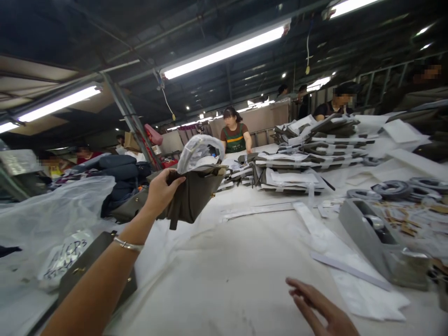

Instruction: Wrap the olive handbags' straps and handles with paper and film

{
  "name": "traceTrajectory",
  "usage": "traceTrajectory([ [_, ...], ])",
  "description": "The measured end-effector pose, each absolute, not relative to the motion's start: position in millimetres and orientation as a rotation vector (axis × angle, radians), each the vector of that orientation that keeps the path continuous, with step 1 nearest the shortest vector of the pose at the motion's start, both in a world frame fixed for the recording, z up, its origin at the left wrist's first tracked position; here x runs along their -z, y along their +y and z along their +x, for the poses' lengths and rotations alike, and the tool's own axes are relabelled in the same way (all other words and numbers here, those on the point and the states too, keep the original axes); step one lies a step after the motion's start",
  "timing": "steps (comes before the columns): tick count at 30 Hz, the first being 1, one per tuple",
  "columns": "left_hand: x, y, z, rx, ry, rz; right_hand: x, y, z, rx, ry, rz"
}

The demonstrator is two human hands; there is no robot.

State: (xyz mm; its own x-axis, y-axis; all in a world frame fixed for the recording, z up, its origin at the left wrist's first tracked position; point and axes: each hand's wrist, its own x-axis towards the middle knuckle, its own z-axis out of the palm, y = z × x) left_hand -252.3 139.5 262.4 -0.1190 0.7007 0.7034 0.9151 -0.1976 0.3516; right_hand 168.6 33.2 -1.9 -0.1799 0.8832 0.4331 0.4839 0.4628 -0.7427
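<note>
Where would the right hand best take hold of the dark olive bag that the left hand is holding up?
Probably the right end of the top edge of the bag, coming from the right: the left hand pinches the left end, and this end faces the right hand. The wrapped handle, arching above, looks a workable second choice.

Head view, tilted, faces forward across white table (210, 270).

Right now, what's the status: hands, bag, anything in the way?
Left hand grips dark bag by its upper edge. Right hand open, apparently empty. Gray tape dispenser beyond it, apart from the bag.
</note>
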Motion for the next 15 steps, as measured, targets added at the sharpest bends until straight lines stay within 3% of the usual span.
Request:
traceTrajectory([
  [4, -248.8, 91.1, -216.2, 2.359, -1.749, -2.009, -39.8, 63.7, 161.2, -0.839, -1.565, -1.113],
  [7, -218.5, 65.2, -186.4, 2.788, -2.004, -1.928, -63.1, 72.6, 152.7, -1.182, -1.342, -0.901],
  [11, -151.2, 42.1, -157.0, 2.709, -2.491, -2.047, -61.3, 52.9, 160.3, -1.415, -1.281, -0.921],
  [15, -84.5, 28.6, -156.4, 2.068, -2.715, -2.079, -50.0, 18.7, 192.1, -1.269, -1.385, -1.206],
])
